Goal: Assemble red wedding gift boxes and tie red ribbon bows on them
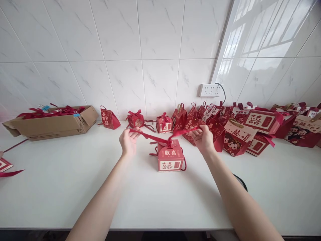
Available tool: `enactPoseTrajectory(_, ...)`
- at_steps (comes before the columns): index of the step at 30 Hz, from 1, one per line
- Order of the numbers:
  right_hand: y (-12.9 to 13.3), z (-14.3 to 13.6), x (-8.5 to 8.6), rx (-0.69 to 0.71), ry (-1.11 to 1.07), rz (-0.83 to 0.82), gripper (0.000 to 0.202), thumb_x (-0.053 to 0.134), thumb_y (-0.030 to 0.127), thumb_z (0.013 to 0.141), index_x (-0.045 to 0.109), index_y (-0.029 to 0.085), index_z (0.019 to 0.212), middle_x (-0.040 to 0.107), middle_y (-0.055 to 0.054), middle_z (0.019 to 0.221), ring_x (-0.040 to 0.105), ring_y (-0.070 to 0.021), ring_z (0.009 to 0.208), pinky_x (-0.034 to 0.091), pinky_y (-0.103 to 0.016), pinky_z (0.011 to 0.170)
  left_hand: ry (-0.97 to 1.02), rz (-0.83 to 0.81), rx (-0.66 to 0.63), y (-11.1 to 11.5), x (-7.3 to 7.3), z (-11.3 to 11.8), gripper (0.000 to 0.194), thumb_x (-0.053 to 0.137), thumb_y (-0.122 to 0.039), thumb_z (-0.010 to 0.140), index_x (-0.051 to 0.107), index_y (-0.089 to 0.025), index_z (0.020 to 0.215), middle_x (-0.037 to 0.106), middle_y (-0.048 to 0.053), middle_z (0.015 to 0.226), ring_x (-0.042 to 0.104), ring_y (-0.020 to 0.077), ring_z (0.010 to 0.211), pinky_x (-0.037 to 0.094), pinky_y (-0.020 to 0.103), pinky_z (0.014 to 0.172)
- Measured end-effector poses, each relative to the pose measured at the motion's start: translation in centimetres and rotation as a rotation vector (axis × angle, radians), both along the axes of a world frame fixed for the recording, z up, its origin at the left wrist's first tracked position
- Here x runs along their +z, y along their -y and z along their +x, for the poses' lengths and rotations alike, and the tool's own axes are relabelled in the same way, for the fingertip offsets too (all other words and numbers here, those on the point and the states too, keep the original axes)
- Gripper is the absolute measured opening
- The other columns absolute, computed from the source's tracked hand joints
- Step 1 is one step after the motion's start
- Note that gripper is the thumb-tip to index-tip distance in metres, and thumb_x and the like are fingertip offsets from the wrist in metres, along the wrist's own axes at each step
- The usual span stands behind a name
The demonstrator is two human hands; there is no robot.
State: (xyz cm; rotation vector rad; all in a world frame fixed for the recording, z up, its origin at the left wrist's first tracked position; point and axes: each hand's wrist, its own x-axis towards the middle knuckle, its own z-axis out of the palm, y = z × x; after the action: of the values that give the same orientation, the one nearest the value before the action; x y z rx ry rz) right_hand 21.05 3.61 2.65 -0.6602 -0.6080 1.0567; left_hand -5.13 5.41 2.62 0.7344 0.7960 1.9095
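A red gift box (170, 157) with white panels and Chinese characters stands upright on the white table, in front of me. A red ribbon (155, 137) is crossed at its top, and its two ends spread out to either side. My left hand (129, 140) pinches the left end, up and to the left of the box. On the other side, my right hand (202, 138) has its fingers closed on the right end. Both stretches of ribbon hang above the box lid. Red twisted cords loop at the box's sides.
An open cardboard box (55, 129) of red ribbons is at the back left. Small red boxes (135, 119) line the wall, with many more (238, 137) crowded at the right. A partial box (5, 164) and ribbon lie at the left edge. A power strip (210, 90) is on the wall.
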Motion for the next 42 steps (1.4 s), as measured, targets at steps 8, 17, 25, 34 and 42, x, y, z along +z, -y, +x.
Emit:
enactPoseTrajectory(8, 0.8, 3.6, 0.9, -0.017, -0.214, -0.054, 0.016, 0.052, 0.021, 0.07, 0.038, 0.02, 0.062, 0.044, 0.008, 0.05, 0.04, -0.0019, 0.036, 0.038, -0.01, 0.033, 0.195, -0.052, 0.066, -0.8, 0.4, -2.6, 0.008, 0.042, -0.025, 0.062, 0.036, -0.019, 0.059, 0.043, -0.005, 0.049, 0.046, 0.0076, 0.043, 0.044, 0.02, 0.05)
enactPoseTrajectory(17, 2.1, 2.1, 1.8, 0.315, 0.451, -0.129, 0.034, 0.048, 0.05, 0.075, 0.052, 0.017, 0.068, 0.057, -0.001, 0.063, 0.053, -0.0109, 0.039, 0.036, -0.02, 0.027, -0.459, 0.105, 0.144, 0.3, 0.6, -1.5, 0.022, 0.048, -0.039, 0.07, 0.053, -0.018, 0.064, 0.063, 0.003, 0.07, 0.061, 0.0166, 0.072, 0.047, 0.028, 0.07)
enactPoseTrajectory(25, 4.1, 0.0, 3.3, 0.321, 1.326, -0.164, 0.034, 0.056, 0.049, 0.076, 0.06, 0.016, 0.072, 0.057, -0.002, 0.064, 0.052, -0.0115, 0.053, 0.041, -0.022, 0.043, -1.363, 0.444, -0.237, 4.5, -0.4, 4.4, 0.02, 0.052, -0.03, 0.082, 0.063, -0.02, 0.096, 0.062, 0.006, 0.109, 0.054, 0.0193, 0.107, 0.041, 0.035, 0.096)
enactPoseTrajectory(34, 3.6, -1.1, 2.5, 0.092, 1.641, 0.124, 0.009, 0.06, 0.025, 0.076, 0.065, 0.019, 0.072, 0.062, -0.006, 0.09, 0.059, -0.0198, 0.085, 0.045, -0.034, 0.078, -1.384, 0.373, -0.32, 6.2, 1.1, 4.3, 0.039, 0.043, -0.035, 0.085, 0.058, -0.018, 0.053, 0.061, 0.002, 0.057, 0.056, 0.0158, 0.066, 0.044, 0.033, 0.079)
enactPoseTrajectory(42, 5.5, -0.8, 4.2, 0.045, 1.631, 0.142, 0.014, 0.056, 0.029, 0.08, 0.065, 0.019, 0.075, 0.065, -0.003, 0.078, 0.06, -0.0154, 0.07, 0.046, -0.027, 0.066, -1.312, 0.461, -0.388, 6.3, 0.0, 5.1, 0.019, 0.05, -0.025, 0.082, 0.063, -0.02, 0.095, 0.061, 0.005, 0.117, 0.055, 0.0176, 0.11, 0.042, 0.031, 0.097)
